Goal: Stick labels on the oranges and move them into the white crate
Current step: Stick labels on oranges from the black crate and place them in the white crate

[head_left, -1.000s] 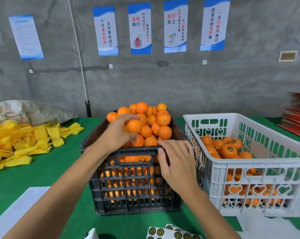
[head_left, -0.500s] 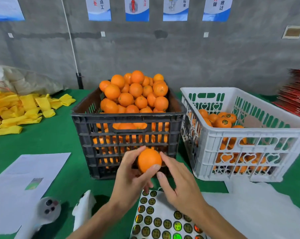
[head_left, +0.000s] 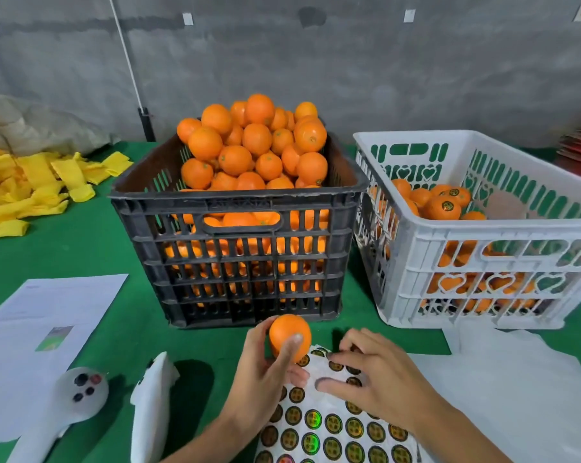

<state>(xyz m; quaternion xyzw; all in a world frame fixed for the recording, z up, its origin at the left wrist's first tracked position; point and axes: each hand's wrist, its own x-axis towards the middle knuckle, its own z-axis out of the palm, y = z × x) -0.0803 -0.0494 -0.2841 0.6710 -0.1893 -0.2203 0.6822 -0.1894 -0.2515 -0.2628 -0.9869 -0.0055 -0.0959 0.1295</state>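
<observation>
One orange is out of the heaped black crate and up in the left hand, held just above the near edge of the label sheet. The thumb lies across its front and the other fingers curl behind it, so it is firmly cradled. No sticker shows on the side facing me.

The step in hand looks like fetching a label. The right hand rests low on the sheet, fingers bent and spread, their tips down among the top rows of round stickers. Whether a sticker is already caught under a fingertip I cannot tell (the knuckles hide the tips), and nothing is plainly gripped.

Next, I'd judge, comes peeling one sticker free by its edge, pressing it flat onto the bare skin of the fruit, then carrying the orange rightward over the rim of the white crate, where several labelled oranges already lie. The peel wants a fine nail-edge lift; the sheet is loose on the green table and could slide or lift with the sticker unless it is held down.
</observation>
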